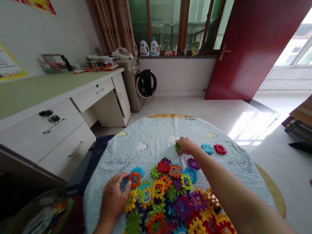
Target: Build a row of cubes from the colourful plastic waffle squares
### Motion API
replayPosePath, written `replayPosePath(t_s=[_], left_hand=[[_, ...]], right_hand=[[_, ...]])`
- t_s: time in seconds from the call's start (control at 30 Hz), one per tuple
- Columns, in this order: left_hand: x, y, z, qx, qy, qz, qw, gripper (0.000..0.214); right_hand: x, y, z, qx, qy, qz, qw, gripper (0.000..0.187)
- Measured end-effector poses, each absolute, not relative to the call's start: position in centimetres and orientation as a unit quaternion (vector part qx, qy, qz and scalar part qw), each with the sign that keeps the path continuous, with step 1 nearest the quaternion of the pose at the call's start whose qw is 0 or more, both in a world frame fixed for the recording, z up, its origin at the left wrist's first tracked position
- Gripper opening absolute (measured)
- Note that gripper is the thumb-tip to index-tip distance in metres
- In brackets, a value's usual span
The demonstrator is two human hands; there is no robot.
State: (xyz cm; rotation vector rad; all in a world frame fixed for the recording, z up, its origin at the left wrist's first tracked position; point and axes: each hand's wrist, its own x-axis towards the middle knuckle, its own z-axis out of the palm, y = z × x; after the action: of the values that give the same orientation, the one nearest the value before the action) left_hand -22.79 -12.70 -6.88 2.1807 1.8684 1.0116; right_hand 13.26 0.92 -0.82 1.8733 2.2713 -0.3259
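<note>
A heap of plastic interlocking building blocks (158,188), toothed squares in many colours, covers the near middle of the cloth-covered table. At the heap's left edge rests my left hand (115,197), fingers stretched and thumb apart, beside a blue block (123,183) and an orange block (135,179). Farther out, my right hand (186,146) grips a green block (178,148) on the cloth, its fingers partly covering it. To the right of that hand lie a blue window block (207,148) and a red block (220,148). My right forearm hides part of the heap.
The round table wears a pale blue cloth (157,131). A desk with drawers (58,124) stands left, with a washing machine (132,84) beyond it. A red door (234,36) is at right. A bin (44,227) sits at the lower left.
</note>
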Motion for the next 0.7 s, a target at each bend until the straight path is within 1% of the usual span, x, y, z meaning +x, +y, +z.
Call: replayPosePath(t_s=[0.27,0.43,0.5,0.63,0.7], left_hand=[[-22.5,-12.8,-6.7,0.711,0.615,0.337,0.044,0.032],[-22.6,-12.9,-6.6,0.713,0.617,0.330,0.049,0.033],[-22.5,-12.9,-6.5,0.711,0.619,0.329,0.054,0.034],[-22.5,-12.9,-6.2,0.710,0.618,0.332,0.061,0.036],[-22.4,-12.9,-6.1,0.709,0.618,0.335,0.063,0.037]], right_hand=[[13.0,0.7,-0.5,0.640,0.755,-0.123,0.077,0.065],[13.0,-1.2,1.1,0.656,0.746,-0.115,0.026,0.081],[12.6,-3.1,1.7,0.652,0.750,-0.114,-0.007,0.078],[10.9,-8.6,1.4,0.596,0.779,-0.172,-0.092,0.057],[10.0,-11.5,0.6,0.596,0.773,-0.194,-0.101,0.054]])
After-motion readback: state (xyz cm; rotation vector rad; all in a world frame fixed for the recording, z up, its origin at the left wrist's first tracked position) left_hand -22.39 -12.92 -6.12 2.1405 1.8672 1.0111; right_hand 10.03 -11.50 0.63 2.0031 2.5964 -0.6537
